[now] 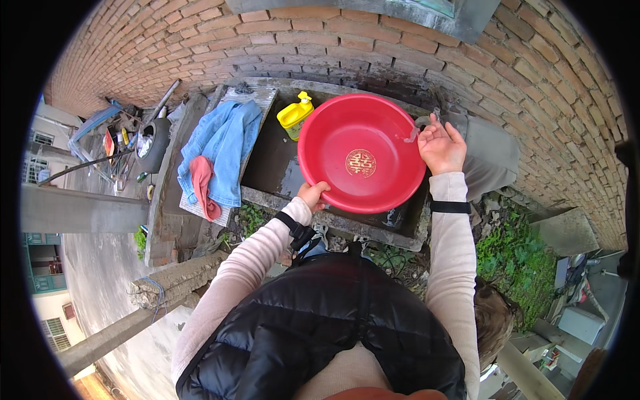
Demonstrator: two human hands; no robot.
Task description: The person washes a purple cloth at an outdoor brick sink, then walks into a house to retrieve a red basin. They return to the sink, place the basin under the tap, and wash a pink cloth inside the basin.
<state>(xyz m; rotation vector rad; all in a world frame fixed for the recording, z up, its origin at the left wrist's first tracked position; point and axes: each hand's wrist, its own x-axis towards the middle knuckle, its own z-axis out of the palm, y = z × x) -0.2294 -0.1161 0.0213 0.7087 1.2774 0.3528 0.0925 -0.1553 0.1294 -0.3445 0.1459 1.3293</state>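
A red plastic basin (pixel 330 145) with a gold emblem on its floor rests over a concrete sink (pixel 272 167). My left hand (pixel 314 195) holds its near left rim, thumb on top and fingers underneath. At the basin's right rim, my right hand (pixel 442 147) is turned palm up with the fingers apart, holding nothing. Just beyond those fingers is a tap (pixel 436 116), partly hidden, with what looks like water by the rim. Left of the basin, a yellow pump bottle (pixel 296 116) stands in the sink. A blue denim garment (pixel 225 140) and a pink cloth (pixel 202 187) lie on a ribbed washboard slab (pixel 267 100).
A brick wall (pixel 320 42) rises behind the sink. A grey cover (pixel 492 155) stands to the right, above green plants (pixel 515 255). A dark round pot (pixel 154 145) and loose clutter sit at far left. Broken concrete posts (pixel 170 282) jut in at lower left.
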